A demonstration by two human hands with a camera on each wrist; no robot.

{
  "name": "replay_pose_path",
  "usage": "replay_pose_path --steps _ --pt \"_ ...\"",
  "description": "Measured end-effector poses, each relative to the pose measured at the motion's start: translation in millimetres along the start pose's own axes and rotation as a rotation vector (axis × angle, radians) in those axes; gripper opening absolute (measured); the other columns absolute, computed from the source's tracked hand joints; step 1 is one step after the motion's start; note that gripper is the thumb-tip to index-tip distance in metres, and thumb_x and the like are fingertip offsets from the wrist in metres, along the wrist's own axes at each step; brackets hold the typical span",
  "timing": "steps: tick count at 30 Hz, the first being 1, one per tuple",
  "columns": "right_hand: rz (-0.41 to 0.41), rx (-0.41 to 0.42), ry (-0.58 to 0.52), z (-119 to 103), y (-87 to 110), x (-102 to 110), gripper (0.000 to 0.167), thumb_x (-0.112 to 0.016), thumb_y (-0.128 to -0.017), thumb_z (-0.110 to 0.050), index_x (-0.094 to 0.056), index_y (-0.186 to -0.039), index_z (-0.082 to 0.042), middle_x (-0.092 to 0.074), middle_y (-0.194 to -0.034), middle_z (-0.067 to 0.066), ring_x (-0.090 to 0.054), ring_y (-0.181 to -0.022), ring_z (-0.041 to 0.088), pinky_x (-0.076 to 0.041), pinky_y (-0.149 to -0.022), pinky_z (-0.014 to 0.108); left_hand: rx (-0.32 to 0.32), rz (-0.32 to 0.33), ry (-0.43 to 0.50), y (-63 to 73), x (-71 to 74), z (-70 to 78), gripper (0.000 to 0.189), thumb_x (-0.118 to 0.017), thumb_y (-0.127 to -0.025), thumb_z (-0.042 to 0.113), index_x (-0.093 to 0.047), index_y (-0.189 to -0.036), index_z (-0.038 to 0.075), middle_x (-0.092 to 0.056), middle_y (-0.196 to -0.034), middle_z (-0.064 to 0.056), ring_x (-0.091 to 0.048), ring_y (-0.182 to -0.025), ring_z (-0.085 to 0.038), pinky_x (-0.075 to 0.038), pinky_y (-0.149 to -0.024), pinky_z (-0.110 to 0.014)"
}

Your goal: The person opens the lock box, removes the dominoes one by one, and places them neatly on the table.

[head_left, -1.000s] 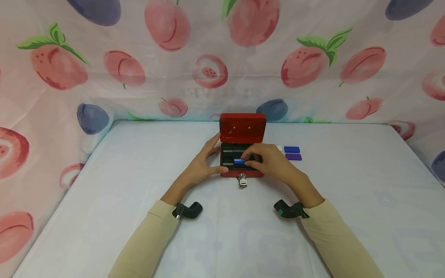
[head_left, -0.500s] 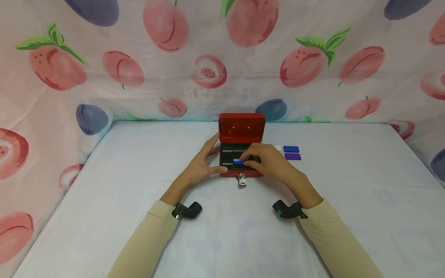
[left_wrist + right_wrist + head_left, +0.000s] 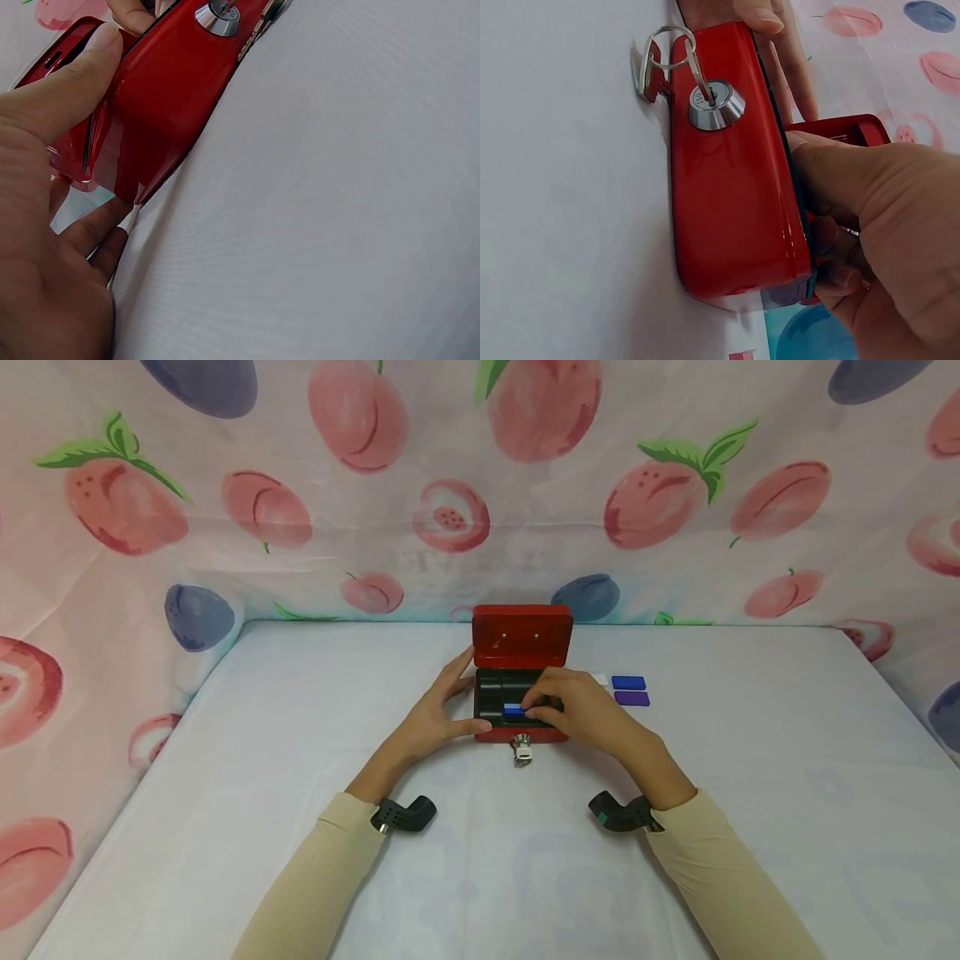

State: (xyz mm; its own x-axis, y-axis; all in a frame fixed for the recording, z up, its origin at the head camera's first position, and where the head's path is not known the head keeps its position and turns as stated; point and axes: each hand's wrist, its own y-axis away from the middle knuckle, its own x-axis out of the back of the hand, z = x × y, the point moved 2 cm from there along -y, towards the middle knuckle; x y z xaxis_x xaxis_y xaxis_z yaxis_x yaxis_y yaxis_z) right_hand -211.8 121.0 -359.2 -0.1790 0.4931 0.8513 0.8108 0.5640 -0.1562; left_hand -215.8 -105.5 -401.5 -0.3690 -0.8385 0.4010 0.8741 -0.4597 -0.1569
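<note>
A red cash box (image 3: pixel 491 736) stands with its lid (image 3: pixel 522 639) raised and a black compartmented tray (image 3: pixel 491 687) inside. My left hand (image 3: pixel 431 717) holds the box's left side, thumb on the front corner and fingers along the side wall. Over the tray, my right hand (image 3: pixel 585 706) pinches a small blue block (image 3: pixel 513 710) with a lighter top edge, lying in a front compartment. The right fingers hide the block's right end. A key ring (image 3: pixel 673 45) hangs from a key in the front lock (image 3: pixel 718 107).
To the right of the box lie a blue block (image 3: pixel 628 682), a purple block (image 3: pixel 632 698) and a white piece (image 3: pixel 601 679) partly hidden by the right hand. A fruit-print cloth (image 3: pixel 450 527) rises behind the white table (image 3: pixel 750 735).
The right fingertips have shifted very slightly to the right along the blue block. The left hand and the box look the same.
</note>
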Motion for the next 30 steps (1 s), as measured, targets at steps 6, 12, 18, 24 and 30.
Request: replay_pose_path --steps 6,12,18,24,30 --pt "0.001 -0.006 -0.017 0.1 0.0 0.3 0.01 -0.076 -0.083 -0.015 -0.075 -0.093 -0.014 -0.06 -0.088 -0.001 -0.055 -0.083 0.017 -0.052 -0.077 0.033 -0.011 0.006 -0.002 -1.4 -0.1 -6.2 0.101 -0.079 -0.08 0.019 -0.012 -0.154 0.035 -0.014 -0.157 0.008 -0.035 -0.135 -0.026 -0.022 -0.11 -0.054" --pt "0.016 0.023 -0.018 1.2 0.3 1.3 0.013 -0.077 -0.081 -0.013 -0.077 -0.093 -0.014 -0.061 -0.088 -0.002 -0.057 -0.083 0.015 -0.052 -0.077 0.032 -0.017 0.012 -0.003 -0.9 0.1 -5.2 0.101 -0.08 -0.079 0.021 -0.013 -0.153 0.036 -0.015 -0.156 0.01 -0.036 -0.135 -0.026 -0.022 -0.11 -0.054" --pt "0.011 0.016 -0.009 1.3 -0.7 1.0 0.012 -0.077 -0.081 -0.014 -0.077 -0.093 -0.013 -0.061 -0.088 -0.002 -0.057 -0.083 0.016 -0.052 -0.077 0.032 -0.012 0.008 -0.011 -1.2 0.0 -6.7 0.102 -0.079 -0.08 0.018 -0.011 -0.154 0.033 -0.013 -0.157 0.007 -0.035 -0.135 -0.026 -0.022 -0.11 -0.053" --pt "-0.006 -0.029 0.004 0.5 -1.5 0.9 0.01 -0.077 -0.082 -0.016 -0.076 -0.092 -0.013 -0.059 -0.087 -0.001 -0.055 -0.082 0.016 -0.051 -0.076 0.032 -0.011 -0.004 0.002 2.1 1.1 9.3 0.1 -0.077 -0.081 0.009 -0.01 -0.155 0.019 -0.011 -0.158 -0.006 -0.033 -0.135 -0.035 -0.02 -0.11 -0.056" --pt "-0.01 -0.011 0.02 -2.5 -1.7 0.5 0.009 -0.076 -0.083 -0.015 -0.075 -0.091 -0.012 -0.058 -0.087 -0.001 -0.055 -0.081 0.017 -0.051 -0.075 0.032 -0.015 -0.012 0.017 7.3 3.3 28.1 0.097 -0.077 -0.081 0.008 -0.013 -0.154 0.01 -0.014 -0.157 -0.012 -0.033 -0.134 -0.04 -0.021 -0.109 -0.059"
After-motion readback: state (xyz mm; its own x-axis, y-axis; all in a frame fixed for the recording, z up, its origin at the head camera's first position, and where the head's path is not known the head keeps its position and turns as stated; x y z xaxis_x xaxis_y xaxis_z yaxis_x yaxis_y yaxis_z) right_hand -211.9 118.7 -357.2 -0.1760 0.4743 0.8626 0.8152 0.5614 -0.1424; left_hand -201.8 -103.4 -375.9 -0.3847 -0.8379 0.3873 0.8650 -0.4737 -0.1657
